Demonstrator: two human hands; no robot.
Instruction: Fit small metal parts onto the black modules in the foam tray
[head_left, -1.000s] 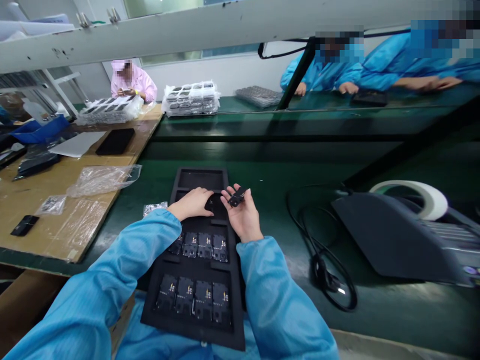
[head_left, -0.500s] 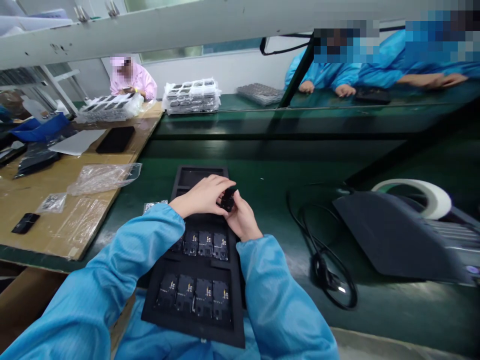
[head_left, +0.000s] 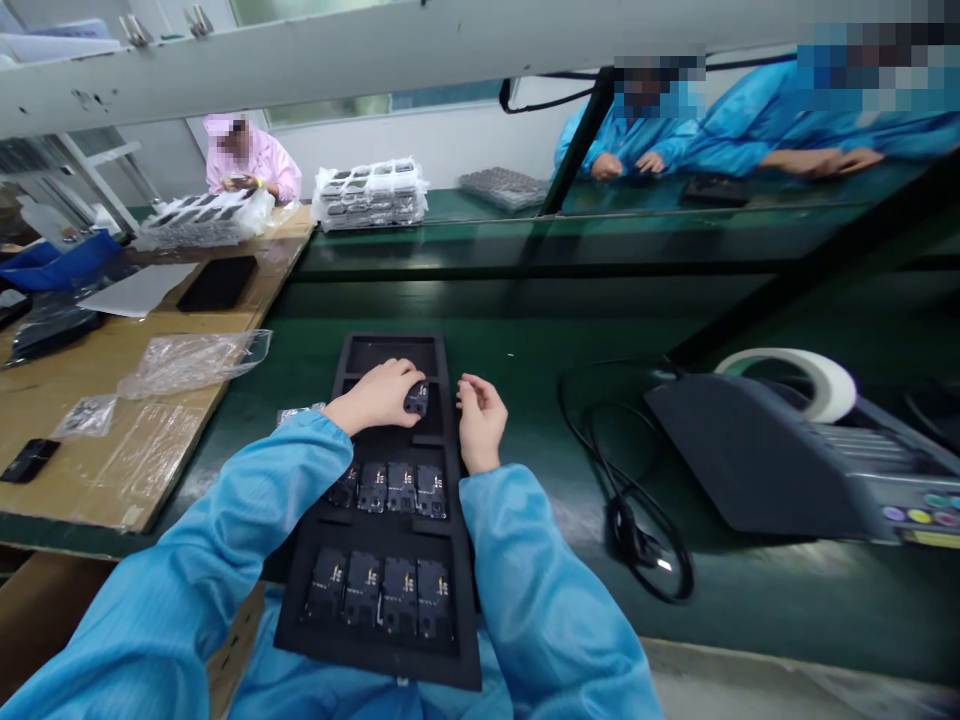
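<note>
Between the thumb and fingers of my left hand point(head_left: 381, 393) is a small black phone part point(head_left: 417, 399) with tiny gold marks. It is over the middle of a long black foam tray point(head_left: 427, 655). Two sections of the tray nearer me hold rows of similar black parts point(head_left: 401, 488), several in each. My right hand point(head_left: 480, 415) hovers just right of the tray's edge, its thumb and fingertips drawn together. Whether something tiny is pinched there, I cannot make out.
On the right stands a dark tape dispenser point(head_left: 765, 450) with a roll of white tape point(head_left: 832, 385), beside a coiled black cable point(head_left: 637, 540). A cardboard sheet point(head_left: 187, 430) with plastic bags point(head_left: 195, 362) covers the left side. Co-workers point(head_left: 251, 165) sit across the bench.
Both hands were together on the black part above the tray. My right hand has let go of it and moved apart; my left hand has brought the part left, over the tray.
</note>
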